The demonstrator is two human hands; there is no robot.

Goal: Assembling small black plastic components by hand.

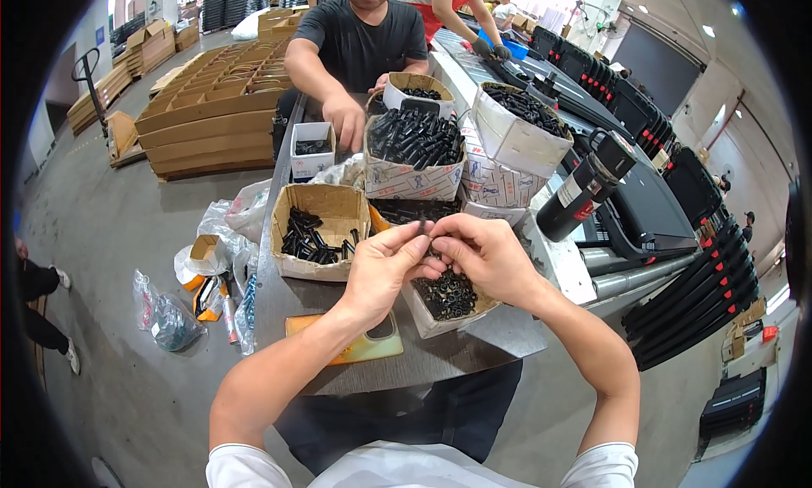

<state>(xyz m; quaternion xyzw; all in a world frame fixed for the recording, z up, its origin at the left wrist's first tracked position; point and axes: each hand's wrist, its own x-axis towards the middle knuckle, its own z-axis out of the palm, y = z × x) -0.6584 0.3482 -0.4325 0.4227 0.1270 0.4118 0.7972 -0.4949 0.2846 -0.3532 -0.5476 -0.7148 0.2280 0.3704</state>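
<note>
My left hand (382, 268) and my right hand (484, 253) meet over the table, fingertips pinched together. Between them is a small black part (423, 227), mostly covered by the fingers, so its exact kind does not show. Right below my hands stands a small white box (429, 323) holding many little black ring-like pieces (448, 297). To the left of my left hand, a cardboard box (315, 271) contains loose black bolt-like parts (309, 237). Beyond my hands, a larger box (414, 184) is heaped with similar black parts (416, 139).
Across the table a co-worker's hand (344, 120) reaches down beside a small white box (312, 162). A black bottle (585, 188) stands right, near a roller conveyor (639, 272). A yellowish phone-like slab (372, 344) lies near the front edge. Plastic bags (173, 323) lie on the floor left.
</note>
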